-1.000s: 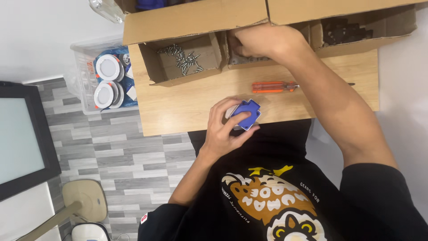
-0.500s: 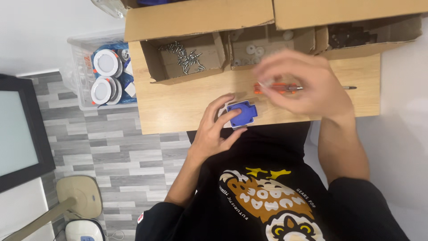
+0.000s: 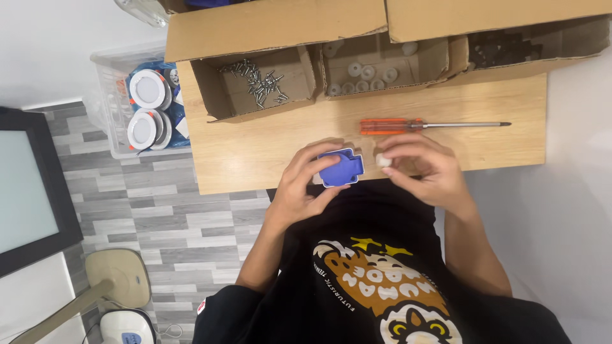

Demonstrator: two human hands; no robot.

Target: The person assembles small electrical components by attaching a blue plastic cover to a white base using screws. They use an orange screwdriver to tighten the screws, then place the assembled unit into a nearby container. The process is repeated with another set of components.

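Observation:
My left hand (image 3: 305,185) grips a small blue plastic housing (image 3: 340,167) just above the near edge of the wooden table (image 3: 255,156). My right hand (image 3: 422,169) is beside it, pinching a small white round part (image 3: 383,160) between thumb and fingers, a few centimetres right of the blue piece. An orange-handled screwdriver (image 3: 408,125) lies on the table just beyond both hands.
Open cardboard boxes line the table's far edge: one with loose screws (image 3: 258,81), one with white round parts (image 3: 366,75), one with dark parts (image 3: 503,46). A clear bin of round white lamps (image 3: 148,108) stands on the floor left, near a dark panel (image 3: 29,191).
My right hand has come back from the middle cardboard box to the table's near edge, now holding a small white part beside the blue housing. My left hand has stayed on the housing.

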